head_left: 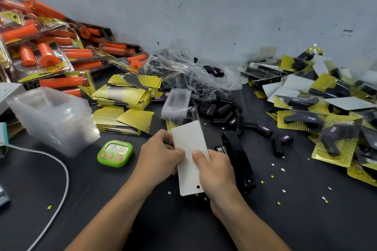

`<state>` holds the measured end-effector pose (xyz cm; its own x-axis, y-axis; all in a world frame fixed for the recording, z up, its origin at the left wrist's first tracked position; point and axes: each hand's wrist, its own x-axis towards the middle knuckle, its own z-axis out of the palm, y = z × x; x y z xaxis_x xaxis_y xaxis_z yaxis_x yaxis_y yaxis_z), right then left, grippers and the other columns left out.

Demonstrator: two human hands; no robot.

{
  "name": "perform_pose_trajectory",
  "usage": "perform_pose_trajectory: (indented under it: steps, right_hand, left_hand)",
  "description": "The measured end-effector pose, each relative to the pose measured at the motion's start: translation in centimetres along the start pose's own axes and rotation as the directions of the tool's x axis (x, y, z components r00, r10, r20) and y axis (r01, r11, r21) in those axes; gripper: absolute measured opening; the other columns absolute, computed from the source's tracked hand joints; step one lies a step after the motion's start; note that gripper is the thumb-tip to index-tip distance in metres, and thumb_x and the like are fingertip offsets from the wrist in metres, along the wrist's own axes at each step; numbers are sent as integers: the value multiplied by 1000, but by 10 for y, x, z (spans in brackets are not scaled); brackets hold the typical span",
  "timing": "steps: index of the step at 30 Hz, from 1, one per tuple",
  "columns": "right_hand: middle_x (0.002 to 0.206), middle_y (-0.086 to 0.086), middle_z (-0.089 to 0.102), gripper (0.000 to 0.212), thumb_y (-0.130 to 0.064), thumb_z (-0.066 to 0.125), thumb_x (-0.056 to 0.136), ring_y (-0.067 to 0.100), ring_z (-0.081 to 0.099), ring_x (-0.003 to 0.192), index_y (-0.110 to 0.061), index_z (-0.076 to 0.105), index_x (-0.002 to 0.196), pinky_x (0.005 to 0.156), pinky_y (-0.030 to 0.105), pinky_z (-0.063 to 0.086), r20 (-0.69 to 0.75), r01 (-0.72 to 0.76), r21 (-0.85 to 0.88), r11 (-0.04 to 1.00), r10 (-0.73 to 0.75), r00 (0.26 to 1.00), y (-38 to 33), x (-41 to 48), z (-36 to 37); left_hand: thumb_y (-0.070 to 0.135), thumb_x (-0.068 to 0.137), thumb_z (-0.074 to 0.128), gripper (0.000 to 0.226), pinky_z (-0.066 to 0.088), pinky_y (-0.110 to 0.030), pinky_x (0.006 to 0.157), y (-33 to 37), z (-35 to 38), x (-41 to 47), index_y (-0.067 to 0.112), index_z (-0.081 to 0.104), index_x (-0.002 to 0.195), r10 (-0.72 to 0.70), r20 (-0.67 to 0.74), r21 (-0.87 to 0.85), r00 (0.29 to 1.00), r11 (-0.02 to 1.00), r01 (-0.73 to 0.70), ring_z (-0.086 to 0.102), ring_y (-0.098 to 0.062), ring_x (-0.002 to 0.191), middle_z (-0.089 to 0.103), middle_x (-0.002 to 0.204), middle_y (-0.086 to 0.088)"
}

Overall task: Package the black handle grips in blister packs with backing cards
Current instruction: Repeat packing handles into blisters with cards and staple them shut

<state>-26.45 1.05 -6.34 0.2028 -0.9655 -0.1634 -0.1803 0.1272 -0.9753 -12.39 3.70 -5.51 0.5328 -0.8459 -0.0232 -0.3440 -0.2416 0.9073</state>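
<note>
I hold a backing card (189, 144) with its plain white back toward me, above the dark table. A clear blister pack (184, 116) sits behind the card's upper end. My left hand (161, 155) grips the card's left edge. My right hand (214, 171) pinches the right edge, thumb on the white face. Loose black handle grips (263, 128) lie beyond the card. Yellow backing cards (126, 96) are stacked at centre left. Empty clear blisters (53, 116) are nested at the left.
A black stapler (238, 161) lies just right of my right hand. A green timer (115, 153) sits left of my left hand. Packaged black grips (326, 124) pile at the right, orange packaged grips (47, 51) at the back left. A white cable (63, 171) curves at the left.
</note>
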Motion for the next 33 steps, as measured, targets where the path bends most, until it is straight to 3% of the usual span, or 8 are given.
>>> perform_pose_trajectory:
  steps: [6,14,17,22,24,27,30,33]
  right_hand:
    - [68,-1,73,31,-28,63,97,21,69,63,-11,67,71,55,37,55,-58,50,-66,997,-54,997,1,1,1]
    - [83,11,78,26,-17,59,103,38,76,82,-8,75,85,73,58,62,4,-28,131,991,28,1000,-3,1,-3]
    - [85,12,79,25,-17,58,104,39,76,84,-7,76,90,74,58,62,-8,-37,165,986,38,999,-4,2,-2]
    - [87,11,79,22,-19,59,104,35,77,85,-8,75,93,77,54,63,12,-56,182,982,55,998,-4,6,-4]
    - [88,10,80,20,-18,60,103,32,77,85,-9,76,94,75,48,63,58,-69,199,978,58,997,-4,6,-6]
    - [86,8,80,15,-14,64,100,27,77,80,-11,76,93,66,39,62,134,-40,147,988,21,991,-6,2,-9]
    - [85,8,79,13,-16,67,96,31,75,81,-12,77,89,68,46,61,163,56,5,998,-56,985,-5,-2,-8]
    - [84,11,75,18,-27,66,87,31,72,77,-11,73,87,69,50,58,229,148,-113,982,-120,966,-8,-7,-6]
  left_hand:
    - [21,64,65,47,62,-34,63,-2,-4,-1,39,62,108,44,205,-20,978,999,-41,72,-11,66,74,76,8]
    - [28,58,68,50,54,-24,56,0,-4,-1,46,53,102,132,242,-74,961,990,-117,69,-11,66,75,81,5]
    - [17,60,69,60,60,-35,65,0,-2,-1,39,53,113,129,285,-136,950,986,-93,71,-20,75,75,88,1]
    - [9,62,67,52,52,-20,61,-1,-6,-2,23,62,112,115,348,-282,930,959,-13,68,-9,72,75,88,-1]
    - [17,65,68,41,46,-21,54,2,-6,-2,23,65,105,87,285,-354,954,935,21,63,-8,64,72,83,-1]
    - [41,66,73,33,52,-26,58,5,-4,1,44,64,98,43,17,-357,999,933,-34,66,-7,68,72,88,6]
    - [57,60,79,63,55,-32,79,2,-5,5,60,51,116,103,-166,-304,981,941,-150,66,-1,93,68,103,22]
    - [50,60,86,81,54,-35,90,1,-6,8,55,48,132,102,-195,-353,975,921,-167,63,-3,110,66,116,22]
